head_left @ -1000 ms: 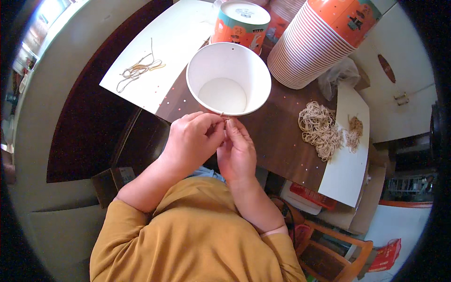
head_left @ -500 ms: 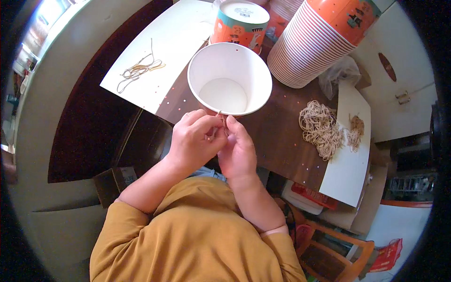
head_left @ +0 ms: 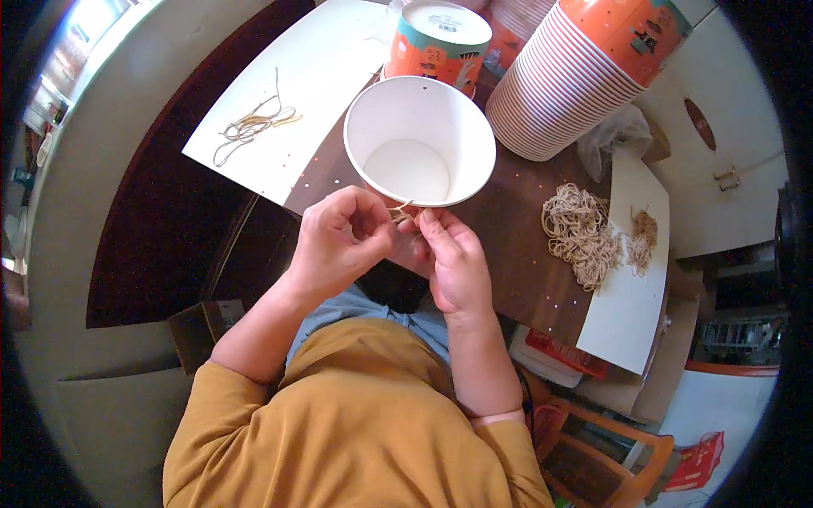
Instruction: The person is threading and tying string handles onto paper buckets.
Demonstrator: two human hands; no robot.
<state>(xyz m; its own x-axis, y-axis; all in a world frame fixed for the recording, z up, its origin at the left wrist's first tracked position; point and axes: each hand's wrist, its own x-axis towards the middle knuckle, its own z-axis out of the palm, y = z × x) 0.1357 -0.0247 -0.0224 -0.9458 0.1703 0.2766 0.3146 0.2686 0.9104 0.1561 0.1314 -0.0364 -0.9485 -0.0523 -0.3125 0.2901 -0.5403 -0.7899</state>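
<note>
A paper bucket [head_left: 461,140], white inside, stands on the brown table in front of me with its mouth tilted toward me. At its near rim a thin beige cord [head_left: 401,209] shows between my hands. My left hand [head_left: 333,241] pinches the cord with thumb and forefinger, just left of the rim's nearest point. Close beside it, my right hand [head_left: 458,262] has thumb and forefinger pressed together on the cord against the bucket's outer side. Where the cord passes through or round the bucket wall is too small to make out.
A tall stack of orange paper buckets [head_left: 567,80] stands at the back right. Behind my bucket sits an upturned bucket [head_left: 436,55]. Loose cords [head_left: 254,125] lie on the white board at left. A tangled pile of cord [head_left: 580,233] and a smaller bundle [head_left: 641,237] lie right.
My hands have moved apart, the left one drawing left and the right one shifting right. The cord between them shows more plainly. The view has shifted slightly.
</note>
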